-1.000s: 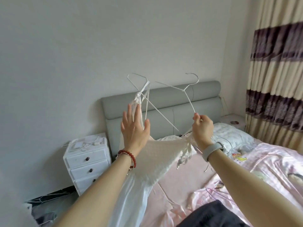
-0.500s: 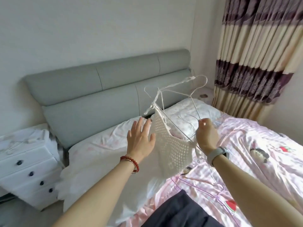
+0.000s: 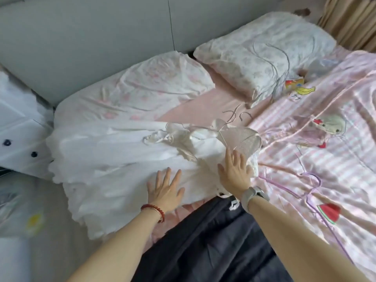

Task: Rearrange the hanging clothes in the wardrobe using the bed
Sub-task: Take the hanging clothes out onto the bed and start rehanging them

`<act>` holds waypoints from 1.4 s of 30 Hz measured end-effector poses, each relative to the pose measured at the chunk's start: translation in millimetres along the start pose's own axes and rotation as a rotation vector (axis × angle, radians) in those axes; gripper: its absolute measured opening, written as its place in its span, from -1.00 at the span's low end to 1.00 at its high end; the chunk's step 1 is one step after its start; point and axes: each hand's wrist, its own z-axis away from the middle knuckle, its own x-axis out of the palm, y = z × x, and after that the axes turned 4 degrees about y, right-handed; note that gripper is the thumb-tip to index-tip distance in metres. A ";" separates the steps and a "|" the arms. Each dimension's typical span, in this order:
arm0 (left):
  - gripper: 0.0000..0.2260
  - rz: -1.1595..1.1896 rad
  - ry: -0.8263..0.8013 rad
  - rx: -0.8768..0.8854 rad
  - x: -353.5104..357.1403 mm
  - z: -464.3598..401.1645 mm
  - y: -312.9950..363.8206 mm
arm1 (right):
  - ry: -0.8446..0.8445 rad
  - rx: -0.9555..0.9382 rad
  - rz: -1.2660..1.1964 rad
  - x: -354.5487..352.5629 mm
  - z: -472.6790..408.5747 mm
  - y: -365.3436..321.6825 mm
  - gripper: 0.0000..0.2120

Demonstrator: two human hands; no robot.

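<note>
White garments [image 3: 114, 151] lie spread across the near left part of the bed, over the pink sheet [image 3: 203, 106]. A white crochet top [image 3: 242, 137] on thin white wire hangers [image 3: 221, 137] rests on top of them at the right. My left hand [image 3: 165, 190], with a red bead bracelet, lies flat and open on the white fabric. My right hand [image 3: 234, 174], with a grey watch on the wrist, presses flat on the fabric just below the crochet top. A dark garment [image 3: 213, 241] lies on the bed below both hands.
Two pillows [image 3: 264, 51] sit against the grey headboard [image 3: 81, 43]. A pink striped quilt [image 3: 329, 139] with cartoon prints covers the right side, with a purple hanger [image 3: 311, 186] on it. A white drawer unit [image 3: 16, 127] stands at the left. Curtains [image 3: 352, 21] hang at the top right.
The hangers with the white clothes went from held up in the air down onto the bed. Both hands let go and now rest flat on the fabric. The view tilted down.
</note>
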 end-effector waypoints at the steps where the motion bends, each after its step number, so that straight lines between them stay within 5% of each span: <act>1: -0.50 0.021 -0.046 -0.005 17.6 -6.6 -1.1 | -0.022 -0.014 0.023 15.5 -1.1 7.7 -0.44; 8: -0.54 0.037 -0.131 0.007 52.8 -14.2 -3.6 | 0.026 0.017 0.151 49.1 7.2 29.6 -0.50; 18: -0.53 0.221 0.504 -0.001 -53.3 95.5 -7.6 | 0.204 -0.198 -0.125 -36.1 95.1 -53.5 -0.57; 23: -0.55 0.218 0.578 -0.097 -38.6 214.2 -31.6 | 0.188 -0.411 -0.159 -44.9 203.6 -101.7 -0.64; 33: -0.69 0.424 0.607 -0.348 130.4 556.2 -98.8 | -0.338 -0.859 0.129 28.5 513.0 -115.2 -0.64; 42: -0.63 0.250 0.763 -1.069 203.8 824.1 -203.1 | -0.615 -1.570 -0.028 78.4 744.1 -227.2 -0.62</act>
